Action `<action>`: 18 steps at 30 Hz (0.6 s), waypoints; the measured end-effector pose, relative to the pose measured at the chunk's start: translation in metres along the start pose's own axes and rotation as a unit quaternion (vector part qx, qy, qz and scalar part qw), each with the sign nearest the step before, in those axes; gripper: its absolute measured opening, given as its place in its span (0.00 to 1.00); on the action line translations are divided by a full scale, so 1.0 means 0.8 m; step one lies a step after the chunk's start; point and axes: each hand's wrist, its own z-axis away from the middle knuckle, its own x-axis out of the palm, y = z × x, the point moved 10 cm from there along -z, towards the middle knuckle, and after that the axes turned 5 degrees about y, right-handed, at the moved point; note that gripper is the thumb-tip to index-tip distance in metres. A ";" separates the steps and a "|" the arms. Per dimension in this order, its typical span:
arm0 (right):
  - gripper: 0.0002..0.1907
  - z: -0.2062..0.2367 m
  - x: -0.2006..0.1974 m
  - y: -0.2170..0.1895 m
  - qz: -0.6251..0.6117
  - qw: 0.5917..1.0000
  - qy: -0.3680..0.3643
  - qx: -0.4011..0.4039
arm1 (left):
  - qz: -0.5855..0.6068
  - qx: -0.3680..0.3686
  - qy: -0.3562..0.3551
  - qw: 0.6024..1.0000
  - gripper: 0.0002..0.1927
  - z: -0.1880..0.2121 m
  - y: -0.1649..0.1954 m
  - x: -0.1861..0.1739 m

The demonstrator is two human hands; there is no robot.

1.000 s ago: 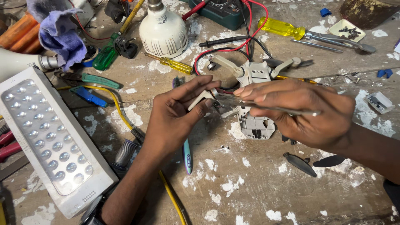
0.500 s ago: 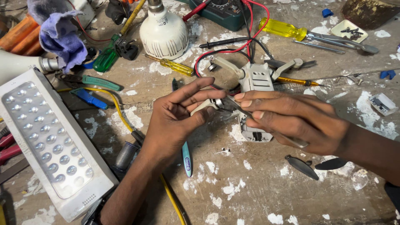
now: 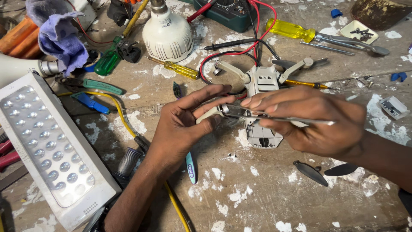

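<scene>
The left hand (image 3: 182, 124) is pinching one pale arm of the drone (image 3: 262, 107) at frame centre, thumb under it and fingers stretched over. The right hand (image 3: 313, 122) is gripping tweezers (image 3: 274, 117), tips pointing left at that same arm, and is lying across the drone, hiding its middle; only the top of the body and its lower end are showing.

The drone is resting on the paint-flecked counter (image 3: 257, 202). Just above it, red and black leads (image 3: 240, 53) are curling down from the meter (image 3: 227, 13) at the top edge, ending near the drone's upper arms. A white bulb (image 3: 167, 36) is standing upper centre, with a small yellow screwdriver (image 3: 180, 68) below it and a green screwdriver (image 3: 109, 60) to its left. A larger yellow screwdriver (image 3: 292, 30) is lying upper right beside pliers (image 3: 343, 43).

An LED panel (image 3: 47, 150) is filling the lower left. A yellow cable (image 3: 124, 124) is running under the left forearm, and a toothbrush (image 3: 189, 167) is lying partly beneath the wrist. Two dark propeller blades (image 3: 311, 172) are lying lower right, under the right forearm's edge. A purple cloth (image 3: 62, 36) is sitting upper left.
</scene>
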 end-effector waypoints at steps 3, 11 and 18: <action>0.14 0.004 0.013 -0.004 0.005 0.998 -0.052 -0.021 | -0.003 -0.010 -0.009 1.000 0.31 0.002 -0.005 -0.001; 0.16 0.013 0.023 -0.045 0.058 0.978 -0.125 -0.159 | -0.044 0.015 -0.027 0.999 0.25 0.001 -0.006 -0.006; 0.16 0.008 0.024 -0.045 0.078 0.978 -0.125 -0.146 | -0.059 0.025 -0.034 0.997 0.23 0.000 -0.008 -0.005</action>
